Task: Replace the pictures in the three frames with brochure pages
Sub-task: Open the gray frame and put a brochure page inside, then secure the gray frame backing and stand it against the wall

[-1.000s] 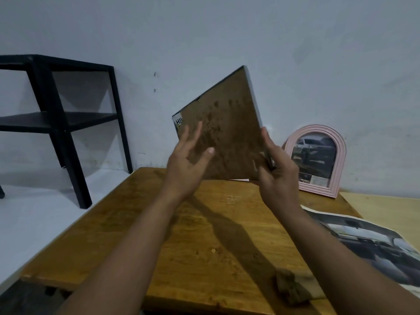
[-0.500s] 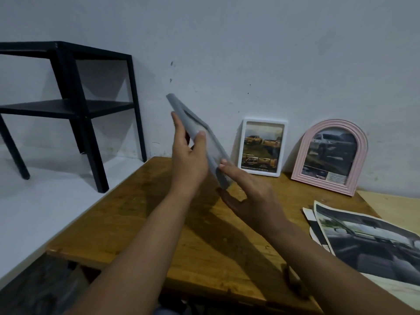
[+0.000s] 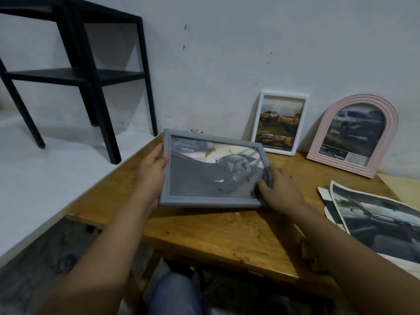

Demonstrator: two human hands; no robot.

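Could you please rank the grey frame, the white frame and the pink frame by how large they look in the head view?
1. grey frame, though it is nearest the camera.
2. pink frame.
3. white frame, only slightly smaller.

I am in a plain room of a home, it seems: a worn wooden table (image 3: 227,235) pushed against a scuffed white wall (image 3: 227,53), a black shelf unit (image 3: 91,73) on a white ledge (image 3: 45,169) beside it, and framed pictures (image 3: 281,122) leaning along the wall with loose brochure pages (image 3: 375,219).
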